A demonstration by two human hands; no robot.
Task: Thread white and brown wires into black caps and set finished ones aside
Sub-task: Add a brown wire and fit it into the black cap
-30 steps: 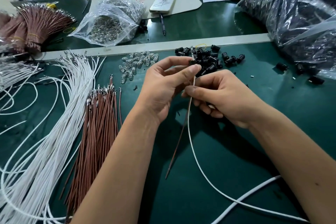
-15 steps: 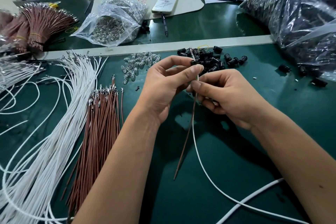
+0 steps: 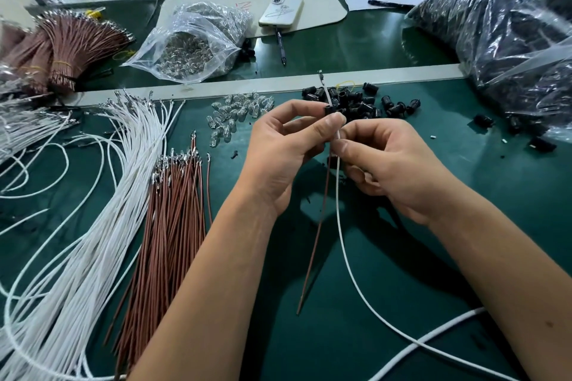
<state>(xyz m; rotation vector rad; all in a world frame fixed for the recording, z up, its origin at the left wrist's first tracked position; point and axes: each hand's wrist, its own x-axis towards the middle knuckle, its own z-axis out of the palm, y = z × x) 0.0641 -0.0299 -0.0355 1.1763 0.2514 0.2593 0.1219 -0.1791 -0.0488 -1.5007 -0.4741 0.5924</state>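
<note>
My left hand (image 3: 288, 148) pinches a small black cap (image 3: 330, 110) between thumb and forefinger over the middle of the green table. A white wire (image 3: 342, 238) and a brown wire (image 3: 315, 235) run up through the cap, and their metal tips (image 3: 322, 79) stick out above it. My right hand (image 3: 390, 164) pinches both wires just below the cap. The wires hang down toward me. A pile of loose black caps (image 3: 359, 102) lies just behind my hands.
Loose white wires (image 3: 102, 210) and brown wires (image 3: 173, 213) lie at the left. Small clear bulbs (image 3: 238, 111) sit near the caps. Behind are a clear bag of bulbs (image 3: 192, 46), bundled brown wires (image 3: 62, 49), a phone (image 3: 280, 11), a pen (image 3: 281, 48). A large bag of black caps (image 3: 507, 40) fills the right.
The wires have slid further up through the cap, so their tips now stand well above it. My right hand has stayed just below the cap.
</note>
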